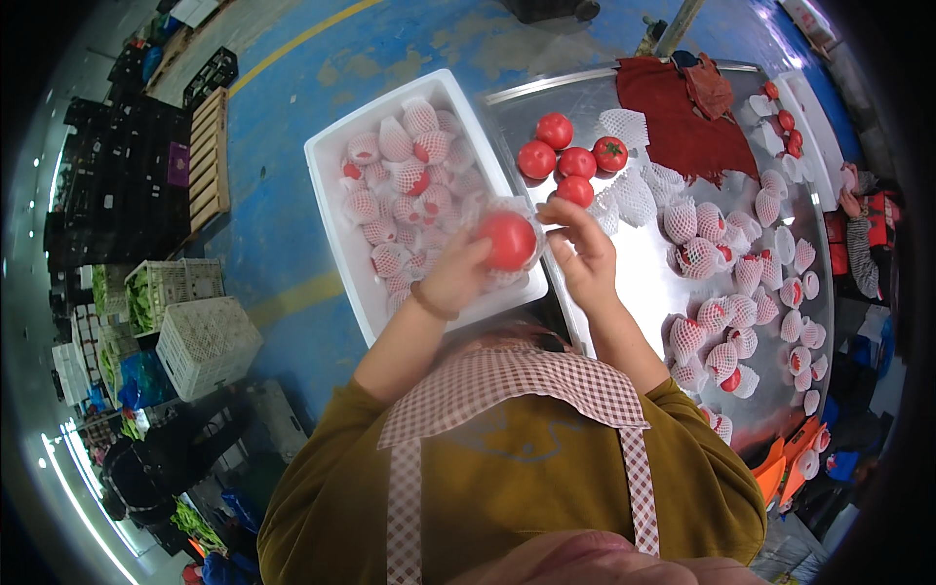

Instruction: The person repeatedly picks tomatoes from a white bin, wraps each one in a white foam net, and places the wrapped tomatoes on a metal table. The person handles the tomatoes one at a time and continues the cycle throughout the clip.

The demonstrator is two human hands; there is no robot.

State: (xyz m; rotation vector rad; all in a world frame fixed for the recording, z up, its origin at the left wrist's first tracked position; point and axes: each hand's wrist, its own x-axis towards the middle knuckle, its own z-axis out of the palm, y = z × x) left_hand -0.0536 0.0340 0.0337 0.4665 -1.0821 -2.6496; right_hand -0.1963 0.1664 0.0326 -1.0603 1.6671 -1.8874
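My left hand (457, 270) holds a red tomato (509, 240) with a white foam net (537, 227) partly around it, over the near right part of a white foam box (333, 241). Many net-wrapped tomatoes (411, 178) lie in the box. My right hand (583, 252) is just right of the held tomato, fingers apart and curled; its fingertips are near the net, and nothing shows in its grasp. Beyond it, several bare tomatoes (577, 163) sit together on the metal table (636, 256), beside loose foam nets (635, 197).
More net-wrapped tomatoes (700, 258) spread over the table's right side, with a red cloth (680, 117) at its far end. A person's striped sleeve (863, 256) shows beyond the right edge. Crates (208, 347) and a wooden pallet (210, 161) stand on the left.
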